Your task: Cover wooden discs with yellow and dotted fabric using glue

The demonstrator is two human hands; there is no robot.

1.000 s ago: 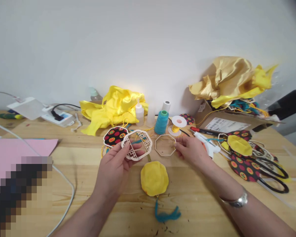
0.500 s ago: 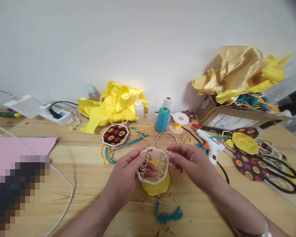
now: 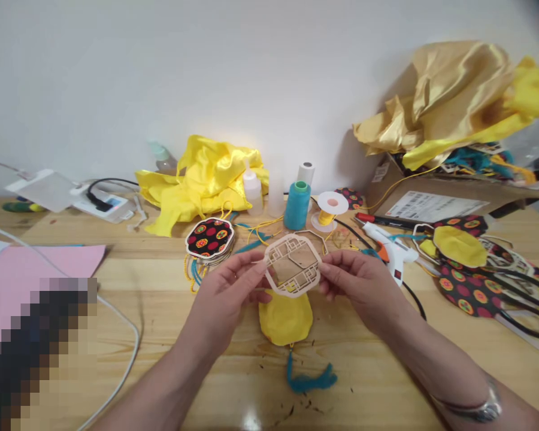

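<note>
My left hand [image 3: 227, 296] and my right hand [image 3: 359, 284] pinch a pale wooden lattice frame [image 3: 293, 264] between them, holding it up above the table. Under it lies a yellow fabric pad [image 3: 285, 317] with a teal tassel [image 3: 309, 380] trailing toward me. A thin wooden octagon ring [image 3: 317, 238] shows partly behind the frame. A black patterned fabric piece [image 3: 209, 238] in a scalloped frame lies left of the hands.
Wooden table [image 3: 161, 335] against a white wall. Teal thread cone [image 3: 296, 205], yellow thread spool [image 3: 329, 211], glue gun [image 3: 391, 251], scissors [image 3: 527, 305] and patterned pieces at right, cardboard box [image 3: 435, 200] with gold cloth, yellow cloth [image 3: 204, 179] at back, pink paper [image 3: 31, 269] and white cable [image 3: 126, 353] left.
The left hand carried the lattice frame from beside the patterned piece to the middle; the right hand left the octagon ring and took hold of the frame's right edge. The camera tilted.
</note>
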